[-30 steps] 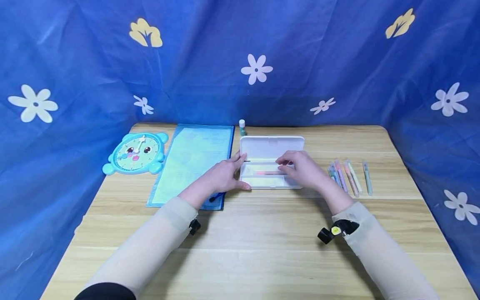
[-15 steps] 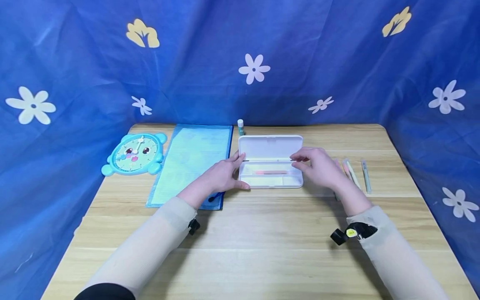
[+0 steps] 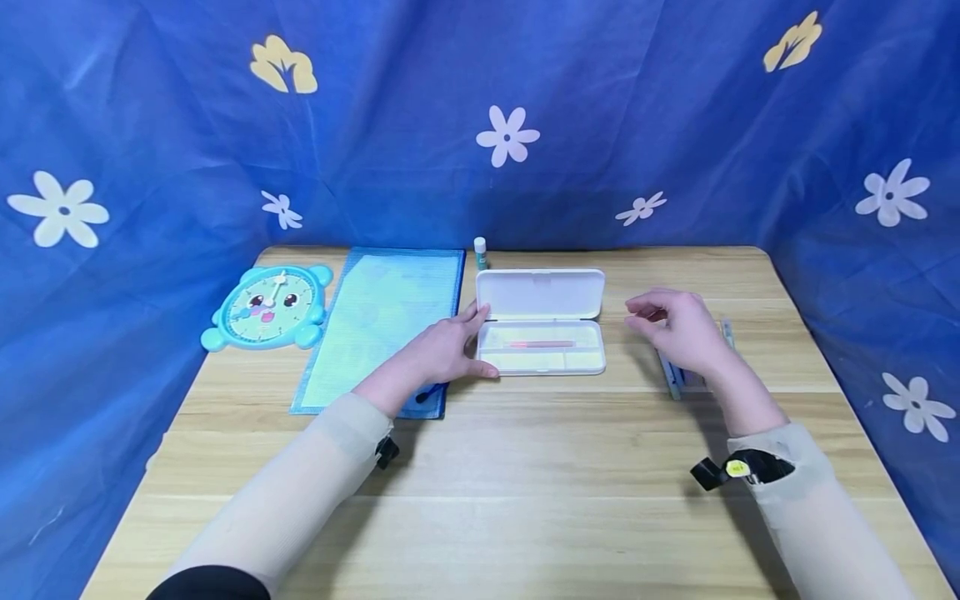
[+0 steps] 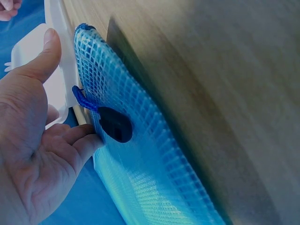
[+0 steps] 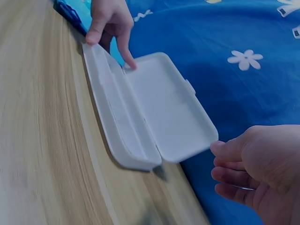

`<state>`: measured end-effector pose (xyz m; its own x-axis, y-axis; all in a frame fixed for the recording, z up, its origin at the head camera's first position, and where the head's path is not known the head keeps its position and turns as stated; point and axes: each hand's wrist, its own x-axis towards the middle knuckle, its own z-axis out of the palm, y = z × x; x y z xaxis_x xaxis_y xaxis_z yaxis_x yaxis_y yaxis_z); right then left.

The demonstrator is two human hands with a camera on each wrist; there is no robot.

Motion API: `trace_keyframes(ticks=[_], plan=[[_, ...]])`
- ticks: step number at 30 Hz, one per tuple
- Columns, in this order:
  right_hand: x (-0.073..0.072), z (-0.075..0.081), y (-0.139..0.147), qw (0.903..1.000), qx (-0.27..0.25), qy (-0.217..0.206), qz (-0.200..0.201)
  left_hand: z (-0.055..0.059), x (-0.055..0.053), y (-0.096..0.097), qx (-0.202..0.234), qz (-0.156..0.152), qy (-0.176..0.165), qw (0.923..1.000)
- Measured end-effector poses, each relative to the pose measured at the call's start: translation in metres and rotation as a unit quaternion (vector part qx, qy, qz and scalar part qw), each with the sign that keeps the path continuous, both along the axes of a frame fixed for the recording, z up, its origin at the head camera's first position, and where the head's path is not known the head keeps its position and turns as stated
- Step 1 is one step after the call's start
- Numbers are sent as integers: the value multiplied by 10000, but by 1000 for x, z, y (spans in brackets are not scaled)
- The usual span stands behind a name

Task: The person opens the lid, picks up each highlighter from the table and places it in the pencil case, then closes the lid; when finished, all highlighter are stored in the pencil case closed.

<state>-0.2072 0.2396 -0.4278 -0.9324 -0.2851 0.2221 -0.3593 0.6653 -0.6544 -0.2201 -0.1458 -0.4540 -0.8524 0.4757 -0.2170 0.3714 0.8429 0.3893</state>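
Note:
The white pencil case (image 3: 592,360) lies with its lid (image 3: 540,293) raised; one pink-orange pen (image 3: 542,344) is in its long compartment. My left hand (image 3: 444,350) holds the case's left end, thumb at the near corner and a finger by the hinge. In the left wrist view its lower fingers (image 4: 86,146) touch the blue mesh zip pouch (image 4: 136,154). Away to the right of the case, my right hand (image 3: 678,329) hovers with loosely bent fingers and nothing in them. Beneath it, several pens (image 3: 670,377) are partly hidden.
At the far left lies a blue toy clock (image 3: 268,307). A glue stick (image 3: 481,252) stands behind the case. Another pen (image 3: 727,333) pokes out beyond the right hand. Blue flowered cloth (image 3: 375,125) hangs behind the wooden table (image 3: 525,500).
My right hand has let go of the pink-orange pen inside the case and moved right, over the loose pens. The left hand has stayed at the case's left end.

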Motion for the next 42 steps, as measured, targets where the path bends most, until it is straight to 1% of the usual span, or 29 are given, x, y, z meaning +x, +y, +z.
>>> trace_keyframes(ticks=[6,11,18,22,28,35,42], plan=[[5,-5,17,9986,152,-162,-478,0,0,-1,-31,12,-2,10000],[12,-13,29,9967,361,-261,-673,0,0,-1,25,3,-12,10000],[21,-30,36,9944,576,-500,-731,1,-1,-1,9,-2,-56,10000],[23,-35,37,9923,744,-634,-756,1,-1,0,0,18,-99,9999],[24,-40,32,9906,872,-670,-818,1,-1,0,-36,77,-134,9999],[22,-43,27,9864,1128,-627,-1021,2,0,1,-6,91,-142,9999],[22,-42,28,9867,1035,-736,-1016,2,1,1,-37,125,-153,9998]])
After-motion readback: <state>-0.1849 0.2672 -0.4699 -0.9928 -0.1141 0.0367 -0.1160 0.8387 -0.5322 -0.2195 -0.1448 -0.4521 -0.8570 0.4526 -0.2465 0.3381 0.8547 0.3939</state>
